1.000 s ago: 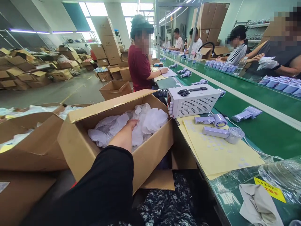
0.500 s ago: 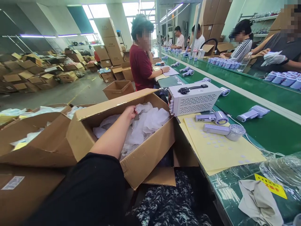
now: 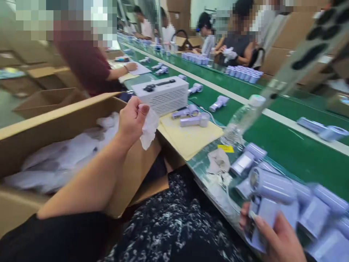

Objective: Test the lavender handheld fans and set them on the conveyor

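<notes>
My left hand is closed, pinching a thin white translucent plastic bag that dangles past the cardboard box's edge. Below and behind it, more crumpled white bags fill the open cardboard box. At the lower right, my right hand is wrapped round a lavender handheld fan, its head upward and its handle between thumb and fingers. Close beside that hand, several similar lavender fans lie piled on the bench; motion blurs some of them.
A white vented metal case stands beyond the box, near yellow sheets bearing two fans. A clear bottle and a crumpled cloth sit along the bench. Fans lie on the green conveyor. Co-workers sit along both sides.
My left hand has come up out of the box with a plastic bag. The view has swung right, bringing my right hand, its handheld fan and the fan pile into sight.
</notes>
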`<action>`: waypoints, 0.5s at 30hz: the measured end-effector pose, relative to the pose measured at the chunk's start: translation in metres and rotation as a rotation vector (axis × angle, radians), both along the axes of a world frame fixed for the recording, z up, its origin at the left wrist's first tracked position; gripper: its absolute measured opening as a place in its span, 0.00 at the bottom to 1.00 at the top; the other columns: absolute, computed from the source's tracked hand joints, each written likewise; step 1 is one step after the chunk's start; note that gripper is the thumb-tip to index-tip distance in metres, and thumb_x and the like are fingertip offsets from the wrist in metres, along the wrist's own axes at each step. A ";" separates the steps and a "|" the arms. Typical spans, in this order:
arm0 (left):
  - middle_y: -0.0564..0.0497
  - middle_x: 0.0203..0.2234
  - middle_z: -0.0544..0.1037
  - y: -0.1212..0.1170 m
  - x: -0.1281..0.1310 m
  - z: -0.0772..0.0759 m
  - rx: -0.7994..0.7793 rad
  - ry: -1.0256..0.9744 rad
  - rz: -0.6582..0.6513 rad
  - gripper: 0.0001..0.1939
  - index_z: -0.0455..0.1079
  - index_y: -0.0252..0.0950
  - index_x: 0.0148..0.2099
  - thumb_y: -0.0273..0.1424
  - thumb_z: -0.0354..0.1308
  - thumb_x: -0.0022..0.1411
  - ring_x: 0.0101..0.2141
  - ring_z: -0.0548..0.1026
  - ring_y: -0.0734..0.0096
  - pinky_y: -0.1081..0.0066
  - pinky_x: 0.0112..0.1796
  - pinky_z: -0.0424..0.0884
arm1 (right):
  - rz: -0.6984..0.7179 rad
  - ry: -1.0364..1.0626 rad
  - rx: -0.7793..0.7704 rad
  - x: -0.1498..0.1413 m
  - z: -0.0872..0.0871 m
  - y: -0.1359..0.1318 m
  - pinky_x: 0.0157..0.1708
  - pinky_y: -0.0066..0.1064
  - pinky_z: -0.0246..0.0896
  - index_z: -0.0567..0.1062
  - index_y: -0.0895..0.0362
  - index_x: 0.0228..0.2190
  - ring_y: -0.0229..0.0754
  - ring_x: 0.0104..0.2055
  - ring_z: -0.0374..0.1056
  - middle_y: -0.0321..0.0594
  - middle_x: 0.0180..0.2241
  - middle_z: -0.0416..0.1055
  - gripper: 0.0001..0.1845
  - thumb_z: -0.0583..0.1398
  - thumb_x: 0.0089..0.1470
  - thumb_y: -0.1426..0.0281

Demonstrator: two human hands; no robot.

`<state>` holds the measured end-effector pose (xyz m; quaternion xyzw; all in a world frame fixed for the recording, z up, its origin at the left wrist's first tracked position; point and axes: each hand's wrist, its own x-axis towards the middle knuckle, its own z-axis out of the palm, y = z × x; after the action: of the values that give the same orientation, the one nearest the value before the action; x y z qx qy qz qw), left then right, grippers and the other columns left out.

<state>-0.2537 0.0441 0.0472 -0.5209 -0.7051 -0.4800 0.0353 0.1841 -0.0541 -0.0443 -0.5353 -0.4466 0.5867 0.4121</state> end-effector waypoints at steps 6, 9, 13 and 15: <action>0.55 0.34 0.70 0.021 0.164 -0.036 -0.177 -0.238 -0.677 0.21 0.62 0.40 0.51 0.23 0.60 0.57 0.34 0.72 0.72 0.70 0.39 0.69 | -0.158 0.282 0.041 0.008 0.008 -0.018 0.26 0.32 0.74 0.76 0.55 0.38 0.41 0.27 0.74 0.41 0.33 0.78 0.16 0.71 0.53 0.60; 0.49 0.45 0.76 0.018 0.225 -0.052 -0.311 -0.342 -1.030 0.28 0.60 0.40 0.57 0.16 0.53 0.55 0.49 0.76 0.69 0.66 0.52 0.71 | -0.227 0.280 0.067 0.018 0.009 -0.031 0.26 0.32 0.74 0.76 0.55 0.38 0.41 0.27 0.74 0.40 0.33 0.78 0.16 0.71 0.53 0.60; 0.45 0.54 0.77 0.018 0.258 -0.061 -0.442 -0.222 -1.143 0.29 0.63 0.38 0.54 0.11 0.48 0.51 0.58 0.74 0.66 0.58 0.61 0.66 | -0.329 0.263 0.084 0.025 0.006 -0.043 0.24 0.30 0.73 0.76 0.55 0.36 0.39 0.25 0.73 0.39 0.31 0.77 0.17 0.72 0.52 0.59; 0.44 0.53 0.78 0.021 0.262 -0.062 -0.460 -0.088 -1.101 0.24 0.66 0.37 0.51 0.13 0.49 0.54 0.55 0.75 0.63 0.55 0.59 0.68 | -0.365 0.243 0.068 0.026 0.002 -0.046 0.25 0.28 0.73 0.75 0.55 0.37 0.38 0.26 0.73 0.39 0.32 0.77 0.16 0.71 0.53 0.59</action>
<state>0.0082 0.0649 -0.0150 -0.7836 -0.4179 -0.2839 -0.3616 0.2097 -0.0997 -0.0419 -0.5183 -0.3088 0.5474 0.5800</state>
